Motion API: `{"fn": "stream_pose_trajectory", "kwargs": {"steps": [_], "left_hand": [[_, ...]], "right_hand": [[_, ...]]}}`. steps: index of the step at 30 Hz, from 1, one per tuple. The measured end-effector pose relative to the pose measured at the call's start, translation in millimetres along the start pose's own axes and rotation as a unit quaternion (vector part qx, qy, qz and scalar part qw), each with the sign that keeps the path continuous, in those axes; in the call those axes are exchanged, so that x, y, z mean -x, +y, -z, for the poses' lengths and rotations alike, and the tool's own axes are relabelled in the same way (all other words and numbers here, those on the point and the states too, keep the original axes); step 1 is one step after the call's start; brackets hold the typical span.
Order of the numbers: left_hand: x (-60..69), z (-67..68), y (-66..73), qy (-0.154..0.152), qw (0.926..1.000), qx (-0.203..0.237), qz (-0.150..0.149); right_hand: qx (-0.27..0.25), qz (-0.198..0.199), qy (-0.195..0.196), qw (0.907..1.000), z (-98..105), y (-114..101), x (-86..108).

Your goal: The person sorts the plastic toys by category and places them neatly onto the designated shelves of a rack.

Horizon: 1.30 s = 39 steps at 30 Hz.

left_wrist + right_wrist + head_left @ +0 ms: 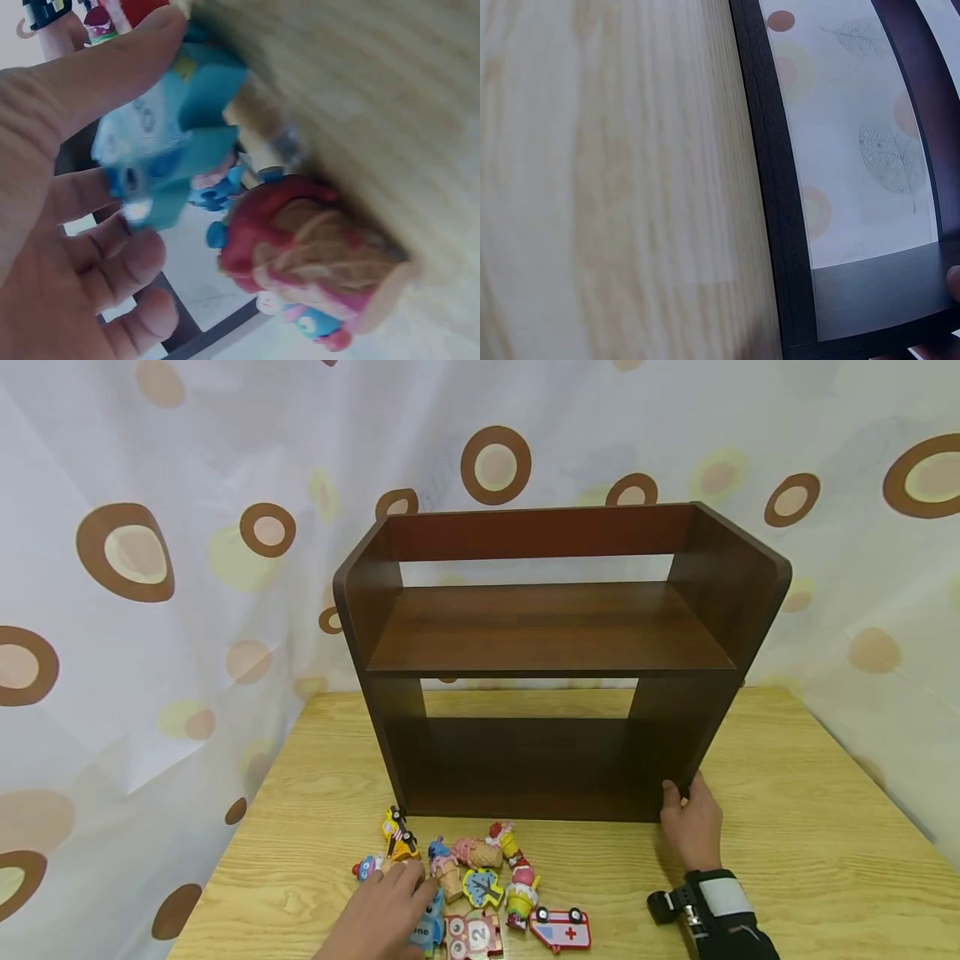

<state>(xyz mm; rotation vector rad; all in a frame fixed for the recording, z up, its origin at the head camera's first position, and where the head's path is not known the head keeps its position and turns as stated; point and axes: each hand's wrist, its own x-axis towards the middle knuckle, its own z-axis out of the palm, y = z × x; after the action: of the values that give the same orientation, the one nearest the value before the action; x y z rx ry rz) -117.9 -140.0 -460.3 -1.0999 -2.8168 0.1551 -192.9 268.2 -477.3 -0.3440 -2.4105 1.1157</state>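
Note:
My left hand point(386, 910) is among small toys on the table, its thumb and fingers around a blue animal-shaped block point(427, 928) marked "one". In the left wrist view, the thumb lies against this jagged-edged blue block point(165, 127); part of the grip is hidden. A pink owl-shaped block point(474, 935) with a "2" lies beside it. My right hand point(693, 827) grips the lower right front corner of a dark brown two-tier shelf point(551, 631), its thumb on the front. Only fingertips point(954, 283) show at the edge of the right wrist view.
Ice-cream-cone figures point(480, 853), a tree piece point(482, 888), a toy ambulance point(561, 930) and a yellow toy vehicle point(399, 835) lie before the shelf. Both shelf tiers are bare. A patterned curtain point(225, 460) hangs behind the wooden table point(810, 827).

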Motion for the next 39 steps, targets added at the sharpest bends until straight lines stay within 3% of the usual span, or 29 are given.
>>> {"fn": "stream_pose_trajectory", "kwargs": {"steps": [3, 7, 13, 15, 18, 21, 24, 31, 36, 39], "left_hand": [[4.2, -4.4, 1.3, 0.028, 0.9996, 0.005, 0.001], [7.7, -5.8, 3.3, 0.044, 0.9968, 0.064, 0.018], [5.9, 8.4, -5.3, 0.004, 0.9849, 0.170, 0.033], [4.2, 18.7, -9.8, 0.022, 0.9804, 0.194, 0.027], [-2.0, 38.4, -16.5, 0.091, 0.9745, 0.204, 0.022], [-14.8, 60.4, -24.5, 0.158, 0.9658, 0.204, 0.027], [-34.0, 81.6, -32.8, 0.186, 0.9610, 0.201, 0.038], [-86.9, 112.2, -37.4, 0.171, 0.9697, 0.173, 0.025], [-113.0, 120.0, -43.8, 0.162, 0.9725, 0.166, 0.021], [-124.7, 121.7, -47.9, 0.145, 0.9747, 0.167, 0.036]], "right_hand": [[-0.001, 0.001, 0.002, 1.0000, -1.6, 0.5, -1.6], [-0.001, 0.008, 0.011, 0.9999, -3.3, 2.0, -3.3], [-0.008, 0.013, 0.016, 0.9998, -5.1, 4.3, -4.4], [-0.007, 0.013, 0.017, 0.9998, -5.1, 4.9, -3.3], [-0.001, 0.014, 0.018, 0.9997, -4.7, 5.9, -1.2], [0.003, 0.017, 0.019, 0.9997, -4.3, 5.8, -0.2], [0.004, 0.027, 0.021, 0.9994, -4.1, 4.4, -1.3], [0.002, 0.032, 0.024, 0.9992, -1.0, 3.1, -4.4], [0.002, 0.024, 0.021, 0.9995, -3.7, 3.6, -1.2], [0.001, 0.026, 0.018, 0.9995, -4.5, 4.1, -2.2]]}}
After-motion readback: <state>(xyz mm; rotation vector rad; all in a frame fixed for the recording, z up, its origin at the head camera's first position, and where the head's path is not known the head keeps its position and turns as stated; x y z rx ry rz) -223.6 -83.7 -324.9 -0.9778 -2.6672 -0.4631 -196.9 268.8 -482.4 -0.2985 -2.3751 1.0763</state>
